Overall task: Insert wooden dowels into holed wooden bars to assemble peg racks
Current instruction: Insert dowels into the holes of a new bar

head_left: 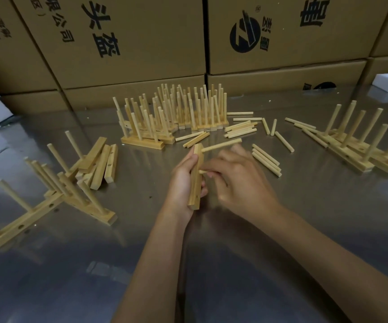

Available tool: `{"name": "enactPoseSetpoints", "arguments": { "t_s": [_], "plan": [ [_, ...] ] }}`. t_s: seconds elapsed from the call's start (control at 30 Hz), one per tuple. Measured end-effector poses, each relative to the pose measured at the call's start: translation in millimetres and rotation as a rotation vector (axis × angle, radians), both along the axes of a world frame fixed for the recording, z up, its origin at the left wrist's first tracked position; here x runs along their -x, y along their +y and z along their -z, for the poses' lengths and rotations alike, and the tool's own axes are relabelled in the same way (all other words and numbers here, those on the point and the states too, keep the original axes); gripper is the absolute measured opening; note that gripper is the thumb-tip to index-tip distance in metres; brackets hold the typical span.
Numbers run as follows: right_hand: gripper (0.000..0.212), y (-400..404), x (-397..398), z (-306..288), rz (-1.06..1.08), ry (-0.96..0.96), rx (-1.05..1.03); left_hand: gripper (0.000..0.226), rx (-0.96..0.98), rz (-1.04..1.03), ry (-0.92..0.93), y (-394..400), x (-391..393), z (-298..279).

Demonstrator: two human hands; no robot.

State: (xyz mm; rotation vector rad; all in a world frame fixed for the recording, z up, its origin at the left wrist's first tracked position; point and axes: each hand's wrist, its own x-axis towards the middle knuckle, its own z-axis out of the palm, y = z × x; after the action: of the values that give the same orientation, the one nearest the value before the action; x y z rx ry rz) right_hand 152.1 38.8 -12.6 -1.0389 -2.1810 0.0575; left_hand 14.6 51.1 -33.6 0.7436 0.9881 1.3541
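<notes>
My left hand (181,183) grips a holed wooden bar (195,183) held nearly upright above the table's middle. One dowel (221,145) sticks out sideways from the bar's top hole. My right hand (239,183), slightly blurred, pinches a second dowel (202,171) whose tip meets the bar's middle; most of that dowel is hidden by the fingers. A lower hole on the bar shows open. Loose dowels (266,159) lie just right of my hands.
Finished peg racks (176,113) stand bunched at the back centre. More racks lie at the left (48,206) and right (356,145). Bare holed bars (102,164) are piled left of my hands. Cardboard boxes (141,43) wall off the far edge of the shiny metal table (211,264).
</notes>
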Motion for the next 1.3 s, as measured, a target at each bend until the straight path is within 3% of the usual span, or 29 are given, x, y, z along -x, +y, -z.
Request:
{"name": "enactPoseSetpoints", "arguments": {
  "t_s": [0.43, 0.57, 0.67, 0.77, 0.83, 0.9, 1.0, 1.3],
  "plan": [
    [0.014, 5, -4, 7, 0.049, 0.118, 0.161, 0.037, -0.04, -0.036, 0.114, -1, -8, 1],
    [0.018, 2, -1, 1, 0.014, 0.313, 0.138, 0.036, -0.03, -0.056, 0.071, -1, -9, 1],
    [0.017, -1, 0, -10, 0.015, 0.511, -0.004, 0.036, -0.016, -0.066, 0.016, -1, -6, 1],
    [0.014, 9, -22, -16, 0.183, 0.612, -0.126, 0.035, 0.01, -0.1, -0.141, 1, 1, 0],
    [0.016, 23, -47, -13, 0.37, 0.522, -0.073, 0.034, 0.007, -0.11, -0.228, 0, 5, -1],
    [0.017, 34, -70, -1, 0.56, 0.259, 0.055, 0.033, 0.01, -0.116, -0.278, -1, 6, -2],
    [0.015, 40, -83, 18, 0.63, -0.058, 0.23, 0.031, 0.027, -0.125, -0.311, -2, 7, -2],
    [0.011, 35, -71, 15, 0.536, -0.172, 0.211, 0.032, 0.062, -0.148, -0.369, -2, 8, -3]
  ]
}}
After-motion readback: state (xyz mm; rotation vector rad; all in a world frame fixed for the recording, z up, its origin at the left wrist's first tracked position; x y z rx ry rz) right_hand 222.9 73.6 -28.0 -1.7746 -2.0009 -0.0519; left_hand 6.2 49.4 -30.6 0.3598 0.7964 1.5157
